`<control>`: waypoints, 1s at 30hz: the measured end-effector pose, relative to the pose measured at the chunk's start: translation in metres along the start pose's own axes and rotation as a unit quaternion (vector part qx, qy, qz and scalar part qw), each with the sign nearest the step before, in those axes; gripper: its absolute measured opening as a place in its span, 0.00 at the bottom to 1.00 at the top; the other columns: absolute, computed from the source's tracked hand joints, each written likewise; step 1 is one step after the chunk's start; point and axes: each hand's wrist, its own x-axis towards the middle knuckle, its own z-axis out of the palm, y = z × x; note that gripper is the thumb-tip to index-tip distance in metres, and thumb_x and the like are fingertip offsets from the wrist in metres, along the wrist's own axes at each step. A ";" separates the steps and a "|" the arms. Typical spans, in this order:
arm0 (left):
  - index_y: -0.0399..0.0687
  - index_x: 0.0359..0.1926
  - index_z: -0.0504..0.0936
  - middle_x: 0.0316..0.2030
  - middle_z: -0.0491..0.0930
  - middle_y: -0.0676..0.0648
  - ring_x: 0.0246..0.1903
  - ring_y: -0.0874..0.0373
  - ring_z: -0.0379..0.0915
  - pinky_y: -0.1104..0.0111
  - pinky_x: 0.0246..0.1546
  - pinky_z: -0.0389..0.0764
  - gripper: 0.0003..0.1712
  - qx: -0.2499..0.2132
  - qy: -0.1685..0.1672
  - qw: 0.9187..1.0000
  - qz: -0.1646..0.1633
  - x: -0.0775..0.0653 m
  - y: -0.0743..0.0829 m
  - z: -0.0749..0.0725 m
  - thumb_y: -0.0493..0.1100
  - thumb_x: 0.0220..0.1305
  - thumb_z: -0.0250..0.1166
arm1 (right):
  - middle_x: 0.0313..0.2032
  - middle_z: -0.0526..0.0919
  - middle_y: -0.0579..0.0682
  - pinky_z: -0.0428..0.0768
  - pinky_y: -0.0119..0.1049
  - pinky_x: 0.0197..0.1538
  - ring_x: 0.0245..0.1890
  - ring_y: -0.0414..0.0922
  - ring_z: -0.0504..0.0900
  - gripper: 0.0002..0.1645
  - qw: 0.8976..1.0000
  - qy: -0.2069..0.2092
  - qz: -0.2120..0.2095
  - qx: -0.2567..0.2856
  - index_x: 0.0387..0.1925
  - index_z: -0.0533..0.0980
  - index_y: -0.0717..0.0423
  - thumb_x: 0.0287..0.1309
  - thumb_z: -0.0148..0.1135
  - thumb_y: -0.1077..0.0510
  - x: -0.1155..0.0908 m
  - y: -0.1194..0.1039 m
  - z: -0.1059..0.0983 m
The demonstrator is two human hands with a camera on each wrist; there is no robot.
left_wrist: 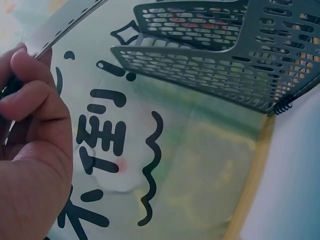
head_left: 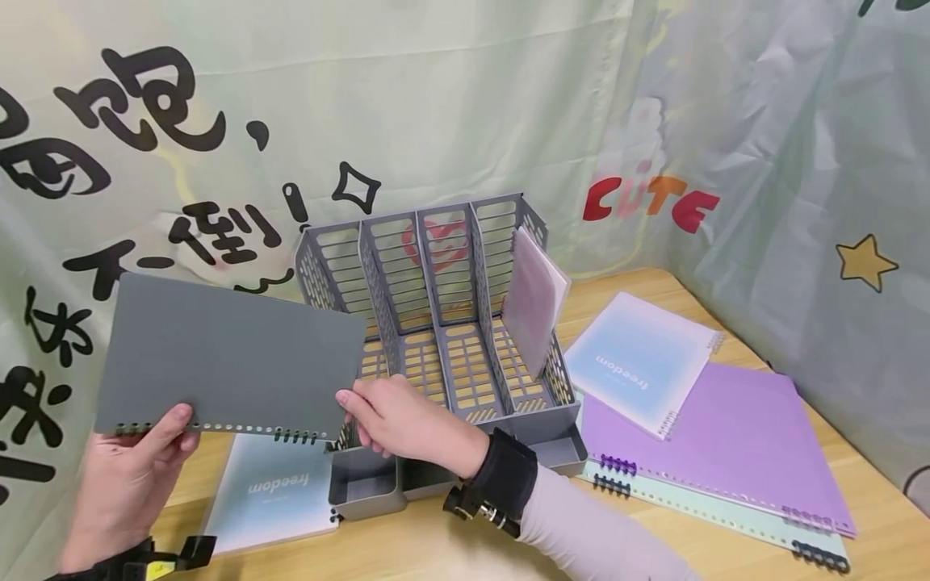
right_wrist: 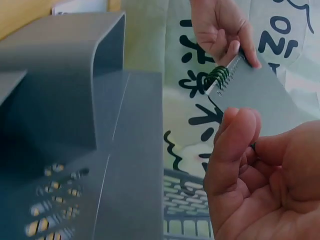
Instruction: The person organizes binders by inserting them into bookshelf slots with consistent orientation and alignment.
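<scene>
A dark grey spiral notebook (head_left: 232,355) is held up in the air at the left, its ring-bound edge facing down. My left hand (head_left: 138,484) pinches that bound edge, thumb on the front cover. At the notebook's lower right, my right hand (head_left: 417,424) pinches the side edge. The right wrist view shows both hands on the notebook (right_wrist: 250,100), with dark rings along its spine. Just right of it stands a grey desk file organizer (head_left: 454,323) with upright dividers. A pale pinkish notebook (head_left: 534,303) leans upright in its rightmost slot.
A blue-white "freedom" notebook (head_left: 272,492) lies under the held one, left of the organizer. On the right, another "freedom" notebook (head_left: 632,355) overlaps a purple notebook (head_left: 741,444), with a mint-green one (head_left: 712,500) beneath. A printed cloth (head_left: 465,105) hangs behind the table.
</scene>
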 end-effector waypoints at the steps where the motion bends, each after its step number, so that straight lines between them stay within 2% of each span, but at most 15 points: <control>1: 0.40 0.59 0.70 0.35 0.77 0.43 0.22 0.52 0.70 0.68 0.25 0.76 0.27 0.001 -0.005 1.000 -0.005 0.000 0.000 0.001 0.16 0.66 0.42 | 0.15 0.73 0.39 0.73 0.22 0.16 0.10 0.30 0.72 0.24 1.000 -0.002 0.003 -0.001 0.29 0.73 0.53 0.77 0.36 0.49 0.000 0.001 -0.002; 3: 0.40 0.60 0.69 0.36 0.78 0.42 0.24 0.51 0.72 0.67 0.27 0.78 0.28 0.011 -0.011 1.000 -0.012 0.000 0.000 0.002 0.16 0.66 0.42 | 0.14 0.74 0.40 0.73 0.23 0.16 0.09 0.31 0.72 0.24 1.000 -0.002 0.006 -0.004 0.28 0.73 0.52 0.77 0.37 0.49 0.000 0.004 -0.005; 5: 0.40 0.61 0.69 0.36 0.78 0.43 0.24 0.52 0.72 0.68 0.27 0.78 0.27 0.046 -0.014 0.999 -0.015 0.000 0.000 0.005 0.17 0.66 0.43 | 0.14 0.75 0.40 0.73 0.23 0.17 0.09 0.31 0.72 0.23 1.000 0.000 0.008 -0.013 0.27 0.73 0.50 0.77 0.38 0.50 0.001 0.007 -0.009; 8: 0.39 0.65 0.65 0.40 0.79 0.44 0.25 0.52 0.72 0.69 0.28 0.78 0.29 0.074 -0.013 0.997 -0.017 -0.002 0.000 0.010 0.17 0.66 0.45 | 0.13 0.74 0.40 0.73 0.24 0.17 0.09 0.32 0.72 0.24 1.000 -0.001 0.014 -0.023 0.26 0.74 0.48 0.77 0.39 0.50 0.004 0.011 -0.013; 12: 0.40 0.69 0.60 0.45 0.78 0.44 0.27 0.53 0.72 0.70 0.28 0.79 0.33 0.089 -0.002 0.996 -0.008 -0.004 0.000 0.018 0.18 0.66 0.46 | 0.12 0.74 0.39 0.73 0.26 0.17 0.10 0.33 0.73 0.25 0.999 -0.010 0.029 -0.017 0.24 0.75 0.48 0.77 0.39 0.50 0.006 0.014 -0.015; 14: 0.40 0.69 0.60 0.47 0.78 0.43 0.27 0.52 0.72 0.69 0.29 0.79 0.33 0.079 -0.001 0.997 0.003 -0.004 -0.002 0.021 0.17 0.65 0.46 | 0.12 0.74 0.40 0.74 0.27 0.17 0.10 0.34 0.74 0.26 0.999 -0.010 0.037 -0.002 0.24 0.76 0.48 0.77 0.39 0.49 0.007 0.015 -0.015; 16: 0.38 0.68 0.59 0.47 0.76 0.42 0.28 0.50 0.72 0.68 0.29 0.79 0.33 0.061 -0.008 0.998 0.015 -0.004 -0.004 0.023 0.16 0.64 0.46 | 0.12 0.75 0.42 0.75 0.29 0.17 0.11 0.36 0.75 0.29 0.998 -0.011 0.047 0.028 0.24 0.77 0.49 0.76 0.38 0.46 0.008 0.016 -0.015; 18: 0.36 0.67 0.59 0.47 0.75 0.40 0.30 0.48 0.72 0.66 0.31 0.79 0.33 0.018 -0.030 0.999 0.023 -0.003 -0.006 0.024 0.14 0.64 0.43 | 0.14 0.77 0.46 0.77 0.33 0.18 0.11 0.40 0.76 0.32 0.995 -0.015 0.060 0.074 0.24 0.79 0.51 0.76 0.36 0.42 0.009 0.017 -0.016; 20: 0.35 0.65 0.60 0.45 0.74 0.40 0.31 0.48 0.72 0.65 0.33 0.79 0.31 0.008 -0.043 0.999 0.029 -0.003 -0.008 0.025 0.14 0.64 0.43 | 0.16 0.79 0.50 0.79 0.37 0.19 0.12 0.43 0.77 0.36 0.989 -0.023 0.076 0.126 0.26 0.81 0.53 0.75 0.34 0.39 0.010 0.018 -0.017; 23: 0.29 0.61 0.62 0.43 0.72 0.37 0.33 0.46 0.71 0.63 0.36 0.78 0.27 -0.044 -0.076 0.996 0.034 -0.003 -0.013 0.026 0.12 0.63 0.40 | 0.18 0.81 0.55 0.81 0.41 0.22 0.13 0.45 0.78 0.41 0.976 -0.041 0.088 0.194 0.29 0.82 0.58 0.74 0.30 0.36 0.012 0.019 -0.020; 27: 0.22 0.55 0.65 0.39 0.73 0.34 0.34 0.45 0.70 0.62 0.37 0.75 0.22 -0.060 -0.097 0.993 0.037 -0.003 -0.017 0.027 0.12 0.63 0.39 | 0.21 0.81 0.57 0.80 0.41 0.22 0.14 0.46 0.77 0.48 0.962 -0.058 0.079 0.255 0.36 0.82 0.61 0.72 0.22 0.33 0.013 0.020 -0.024; 30: 0.20 0.53 0.67 0.37 0.74 0.34 0.34 0.45 0.69 0.63 0.37 0.74 0.20 -0.040 -0.096 0.994 0.039 -0.002 -0.018 0.028 0.12 0.63 0.40 | 0.22 0.80 0.58 0.80 0.41 0.22 0.16 0.49 0.77 0.56 0.956 -0.068 0.063 0.278 0.41 0.81 0.63 0.69 0.13 0.29 0.014 0.020 -0.025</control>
